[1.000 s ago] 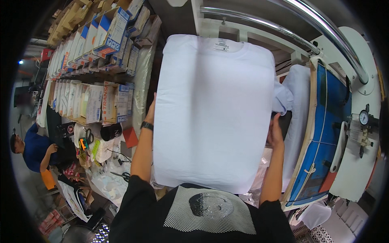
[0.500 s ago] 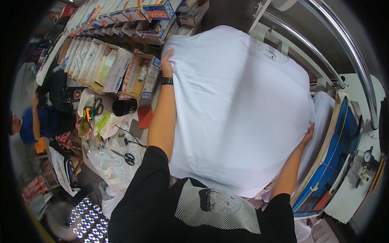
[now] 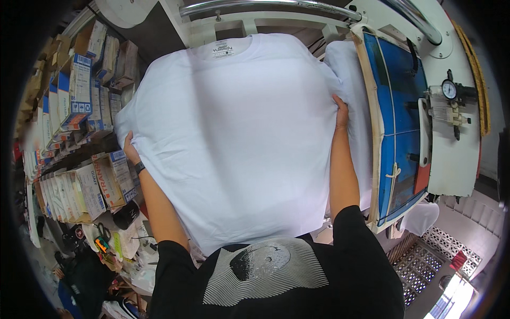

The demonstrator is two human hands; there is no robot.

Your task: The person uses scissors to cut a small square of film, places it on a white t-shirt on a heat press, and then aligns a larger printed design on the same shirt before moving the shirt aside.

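Head view, white shirt (image 3: 265, 143), boxes (image 3: 91, 186) left, blue panel (image 3: 402, 149) right

Smooth, matt cloth shirt (image 3: 255, 138)

A white shirt (image 3: 255, 138) spans the space between a person's left hand (image 3: 130, 149) and right hand (image 3: 341, 112), its upper face open from above. Cardboard boxes (image 3: 79, 87) crowd the left side, while a white padded board (image 3: 350, 95) and blue panel (image 3: 396, 133) hem in the right. Past the collar, a metal bar (image 3: 265, 5) crosses the far side, with a dark gap (image 3: 151, 40) near the boxes.
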